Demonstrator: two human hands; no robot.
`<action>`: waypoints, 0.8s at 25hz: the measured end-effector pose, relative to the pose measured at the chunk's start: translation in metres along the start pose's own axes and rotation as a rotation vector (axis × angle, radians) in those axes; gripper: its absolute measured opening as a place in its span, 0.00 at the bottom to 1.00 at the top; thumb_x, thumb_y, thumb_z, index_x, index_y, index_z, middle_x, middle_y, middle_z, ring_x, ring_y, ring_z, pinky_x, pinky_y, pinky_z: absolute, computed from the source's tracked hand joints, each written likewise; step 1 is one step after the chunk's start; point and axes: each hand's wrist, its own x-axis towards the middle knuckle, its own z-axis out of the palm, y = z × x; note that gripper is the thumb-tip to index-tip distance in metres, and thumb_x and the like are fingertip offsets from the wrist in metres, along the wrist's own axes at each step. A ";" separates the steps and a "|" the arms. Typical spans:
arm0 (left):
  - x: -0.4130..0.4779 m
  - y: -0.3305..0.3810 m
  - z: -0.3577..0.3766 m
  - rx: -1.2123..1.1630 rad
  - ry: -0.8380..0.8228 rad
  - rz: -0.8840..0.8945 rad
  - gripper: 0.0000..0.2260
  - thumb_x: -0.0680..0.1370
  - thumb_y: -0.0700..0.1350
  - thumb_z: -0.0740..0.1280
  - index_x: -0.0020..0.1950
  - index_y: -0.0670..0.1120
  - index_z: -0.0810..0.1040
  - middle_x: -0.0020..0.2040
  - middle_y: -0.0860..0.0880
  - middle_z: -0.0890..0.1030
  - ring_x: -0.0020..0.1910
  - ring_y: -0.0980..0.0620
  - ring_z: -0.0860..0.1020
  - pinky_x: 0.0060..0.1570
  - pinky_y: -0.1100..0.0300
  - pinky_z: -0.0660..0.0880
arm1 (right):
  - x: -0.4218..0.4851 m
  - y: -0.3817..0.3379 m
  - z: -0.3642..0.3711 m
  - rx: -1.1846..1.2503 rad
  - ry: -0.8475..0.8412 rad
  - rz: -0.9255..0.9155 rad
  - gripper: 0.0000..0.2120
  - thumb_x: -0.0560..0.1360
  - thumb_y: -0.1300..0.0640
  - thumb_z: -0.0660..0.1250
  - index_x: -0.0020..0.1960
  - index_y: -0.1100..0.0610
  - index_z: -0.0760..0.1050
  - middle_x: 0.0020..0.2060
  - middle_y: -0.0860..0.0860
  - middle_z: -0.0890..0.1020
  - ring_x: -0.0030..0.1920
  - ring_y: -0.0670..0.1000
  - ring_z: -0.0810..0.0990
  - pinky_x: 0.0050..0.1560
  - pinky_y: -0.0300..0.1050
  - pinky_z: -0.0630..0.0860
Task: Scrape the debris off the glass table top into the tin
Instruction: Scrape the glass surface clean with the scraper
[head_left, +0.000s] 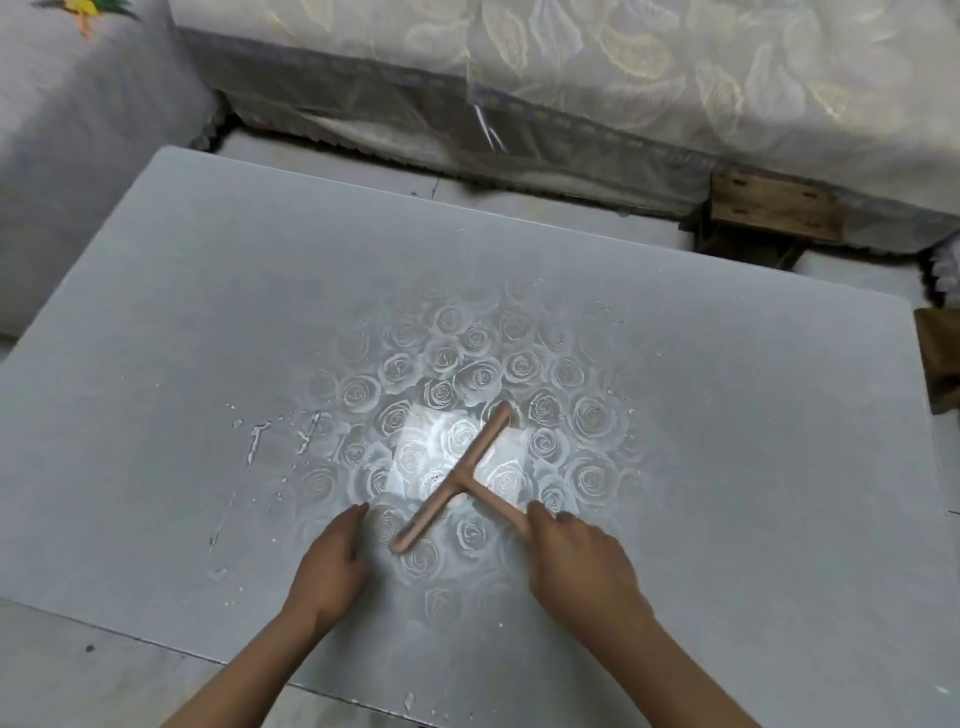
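So the pink plastic T-shaped scraper (457, 475) lies flat on the rose-patterned glass table top (727, 415), blade running 1 to 7 o'clock. Its stem pokes out at 4 o'clock, right under the right hand (576, 556); fingers on it, can't tell if gripped. Left hand (332, 561) rests open at 7. White debris flecks (260, 434) sit at 9 o'clock, no tin in view.

We see flat, dim grey light on the glass table top (727, 415), broken by a hard white glare at its centre, where the scraper (457, 478) lies. Near its front edge, faint shadows hug the left hand (332, 566) and the slightly blurred right hand (582, 561). Its edges bow; beyond its far edge, detail softens.
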 end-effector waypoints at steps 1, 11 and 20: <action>-0.001 0.000 -0.003 0.007 0.026 0.006 0.22 0.79 0.38 0.58 0.73 0.43 0.66 0.73 0.45 0.68 0.72 0.46 0.67 0.69 0.55 0.63 | 0.008 -0.008 -0.008 -0.012 0.005 -0.004 0.12 0.80 0.54 0.52 0.62 0.52 0.65 0.50 0.53 0.78 0.49 0.57 0.80 0.39 0.47 0.65; -0.012 0.004 -0.035 0.358 -0.126 -0.103 0.20 0.79 0.41 0.54 0.71 0.42 0.64 0.73 0.43 0.63 0.70 0.44 0.67 0.62 0.54 0.68 | 0.009 -0.039 -0.005 0.097 0.006 0.089 0.10 0.78 0.56 0.55 0.59 0.53 0.66 0.47 0.53 0.79 0.46 0.58 0.80 0.37 0.46 0.65; -0.041 0.059 0.003 0.501 -0.194 0.019 0.26 0.78 0.42 0.56 0.76 0.42 0.57 0.78 0.43 0.55 0.73 0.43 0.63 0.65 0.53 0.67 | -0.117 0.078 0.023 0.264 0.105 0.285 0.10 0.80 0.44 0.52 0.53 0.49 0.66 0.43 0.47 0.78 0.42 0.53 0.79 0.36 0.47 0.70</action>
